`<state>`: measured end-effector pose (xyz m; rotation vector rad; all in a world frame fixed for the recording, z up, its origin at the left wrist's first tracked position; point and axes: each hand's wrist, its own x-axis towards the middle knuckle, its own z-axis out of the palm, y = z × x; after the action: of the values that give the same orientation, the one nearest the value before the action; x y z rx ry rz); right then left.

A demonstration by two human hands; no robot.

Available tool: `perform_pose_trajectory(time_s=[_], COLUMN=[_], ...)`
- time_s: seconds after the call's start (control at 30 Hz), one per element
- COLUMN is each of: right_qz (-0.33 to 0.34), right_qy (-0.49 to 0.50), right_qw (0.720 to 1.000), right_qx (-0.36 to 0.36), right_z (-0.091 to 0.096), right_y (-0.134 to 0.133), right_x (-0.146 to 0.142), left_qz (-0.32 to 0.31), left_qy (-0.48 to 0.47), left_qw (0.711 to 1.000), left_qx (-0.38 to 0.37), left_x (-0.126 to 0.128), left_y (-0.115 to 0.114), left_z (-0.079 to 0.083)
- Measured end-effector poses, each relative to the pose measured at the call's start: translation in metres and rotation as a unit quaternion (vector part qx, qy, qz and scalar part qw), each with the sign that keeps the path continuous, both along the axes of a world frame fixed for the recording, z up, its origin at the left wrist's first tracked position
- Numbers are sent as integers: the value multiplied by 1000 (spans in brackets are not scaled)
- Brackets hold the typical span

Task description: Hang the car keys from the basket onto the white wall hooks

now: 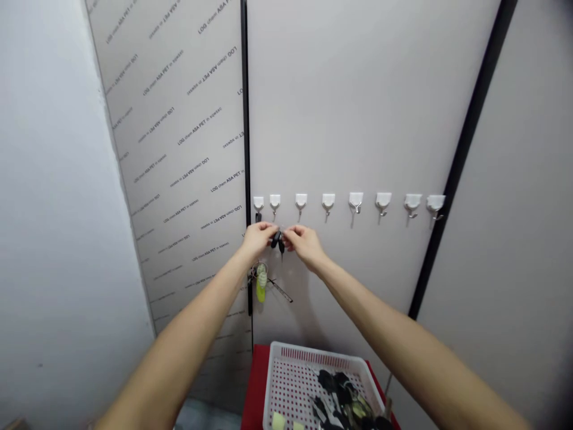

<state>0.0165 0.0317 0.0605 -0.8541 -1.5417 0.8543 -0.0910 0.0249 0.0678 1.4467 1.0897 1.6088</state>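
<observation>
Black keys [277, 240], a small dark cluster, sit just below the second hook [274, 203], close to the wall and not on any hook. The left hand [258, 237] pinches them from the left of that hook and the right hand [305, 242] from the right. Both sets of fingertips are pressed onto the cluster, but the ring itself is too small to make out. Further below the second hook and a little left hangs another bunch with a yellow-green tag [261, 283]. Far below it a white basket [286, 358] of more keys sits on a red surface [256, 382]. Risks, as I judge them: the fingertip hold is thin, so a slip could drop the keys beside the basket, and a downward tug might peel the stick-on hook off.
</observation>
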Motion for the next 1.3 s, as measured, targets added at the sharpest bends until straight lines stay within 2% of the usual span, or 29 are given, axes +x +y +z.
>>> perform_pose_trajectory(time_s=[0.07,0.17,0.3,0.43,0.5,0.57,0.63,0.73,0.83,0.93,1.0,1.1,1.2,1.3], right_qz=[-20,-71,-109,-119,-106,-75,-37,4,5,-28,-44,-49,-45,-48], right_qy=[4,-9,-59,-93,-102,-114,-138,-201,-323,-473,-535,-571,-576,-548], right_qw=[1000,997,992,988,989,990,990,975,937,875,842,819,814,834], right_qx=[17,23,-2,20,32,26,-8,-93,-135,-95,-61,-42,-52,-47], right_z=[17,28,26,16,4,-18,-49,-111,-171,-209,-219,-223,-222,-221], right_y=[9,24,37,34,26,16,4,-17,-38,-52,-58,-60,-60,-60], right_x=[-10,-20,-26,-18,-5,12,33,66,94,112,118,120,117,115], left_qz=[44,128,175,192,206,192,142,43,-38,-80,-96,-120,-152,-179], left_qy=[-21,15,110,155,177,203,231,274,333,390,415,437,442,412], left_qw=[998,989,973,960,949,942,947,956,942,916,903,890,881,887], left_qx=[29,73,102,130,163,184,173,98,2,-53,-58,-50,-67,-107], left_x=[-4,-8,-8,-4,1,8,19,39,60,74,79,79,75,72], left_y=[7,17,23,10,-4,-19,-32,-47,-57,-62,-64,-66,-67,-64], left_z=[12,19,13,-4,-20,-44,-76,-135,-193,-235,-251,-259,-260,-261])
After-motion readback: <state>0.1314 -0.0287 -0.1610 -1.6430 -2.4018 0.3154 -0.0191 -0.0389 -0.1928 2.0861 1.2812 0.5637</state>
